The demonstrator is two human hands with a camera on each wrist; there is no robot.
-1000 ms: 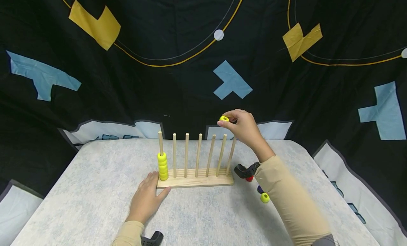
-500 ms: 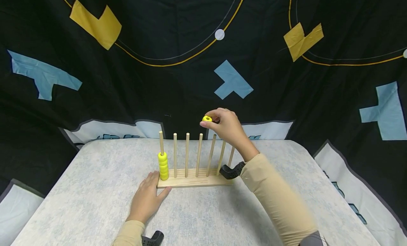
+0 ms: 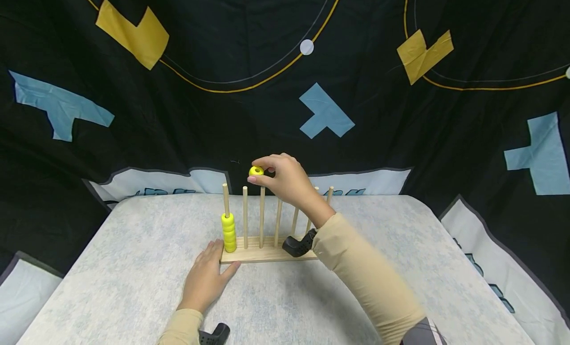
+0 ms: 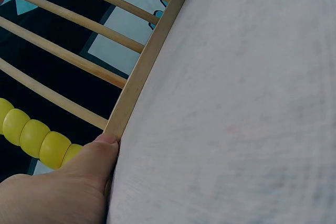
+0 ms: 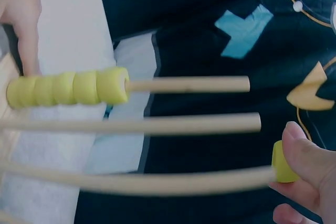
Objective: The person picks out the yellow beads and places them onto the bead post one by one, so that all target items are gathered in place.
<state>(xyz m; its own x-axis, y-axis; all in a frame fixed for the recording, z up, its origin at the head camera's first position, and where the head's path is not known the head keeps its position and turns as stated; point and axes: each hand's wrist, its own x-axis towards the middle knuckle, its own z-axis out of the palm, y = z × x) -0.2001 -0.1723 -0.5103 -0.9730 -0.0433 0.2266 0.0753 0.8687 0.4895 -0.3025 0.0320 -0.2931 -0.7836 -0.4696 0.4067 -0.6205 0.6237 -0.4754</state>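
My right hand (image 3: 287,179) pinches a yellow bead (image 3: 256,172) between thumb and fingers. It is above the wooden peg rack (image 3: 267,256), level with the space between the second and third pegs from the left. In the right wrist view the same bead (image 5: 283,162) overlaps the tip of the third peg (image 5: 178,181). Several yellow beads (image 3: 228,233) are stacked on the leftmost peg (image 3: 225,199), whose upper part sticks out. My left hand (image 3: 204,278) holds the rack's left corner, its thumb (image 4: 97,158) against the front edge.
The other pegs stand bare in a row, some partly hidden behind my right hand and wrist strap (image 3: 299,243). A pale cloth covers the table (image 3: 133,246). Behind it hangs a black curtain (image 3: 222,127) with coloured patches.
My right hand has carried the yellow bead leftward over the pegs. Its sleeve now hides the loose beads that showed at the table's right. The left hand has stayed at the rack's corner.
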